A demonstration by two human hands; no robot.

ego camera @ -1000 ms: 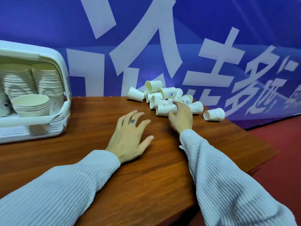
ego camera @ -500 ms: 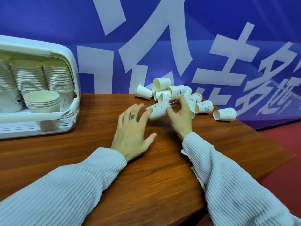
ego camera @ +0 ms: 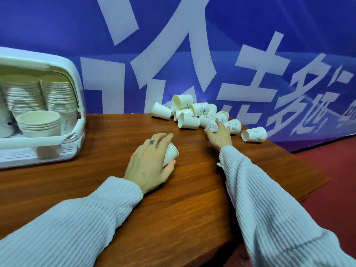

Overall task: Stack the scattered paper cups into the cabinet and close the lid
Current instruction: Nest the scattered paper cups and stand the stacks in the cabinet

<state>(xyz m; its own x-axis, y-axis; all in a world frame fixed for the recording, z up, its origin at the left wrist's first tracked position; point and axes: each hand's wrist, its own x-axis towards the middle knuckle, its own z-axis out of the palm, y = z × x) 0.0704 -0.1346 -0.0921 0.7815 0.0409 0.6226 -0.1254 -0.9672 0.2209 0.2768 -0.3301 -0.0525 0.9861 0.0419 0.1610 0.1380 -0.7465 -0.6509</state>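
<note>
My left hand (ego camera: 152, 160) lies on the wooden table (ego camera: 173, 209) and grips a white paper cup (ego camera: 171, 153) on its side, fingers and thumb curled round it. Farther back, my right hand (ego camera: 219, 134) reaches into a pile of several tipped white paper cups (ego camera: 192, 116) and touches one cup (ego camera: 212, 125) with its fingertips. One lone cup (ego camera: 253, 134) lies to the right of the pile. The white cabinet (ego camera: 77, 105) stands at the left with its lid open, holding tall stacks of cups (ego camera: 55, 97) and a short stack in front (ego camera: 39, 123).
A blue banner with large white characters (ego camera: 192, 45) hangs right behind the table. The table's right edge (ego camera: 312, 170) drops to a red floor (ego camera: 337, 199). Bare wood lies between the cabinet and my hands.
My right hand passed a cup to my left hand, which now grips it on the table. The right hand has gone back to the pile and touches another cup.
</note>
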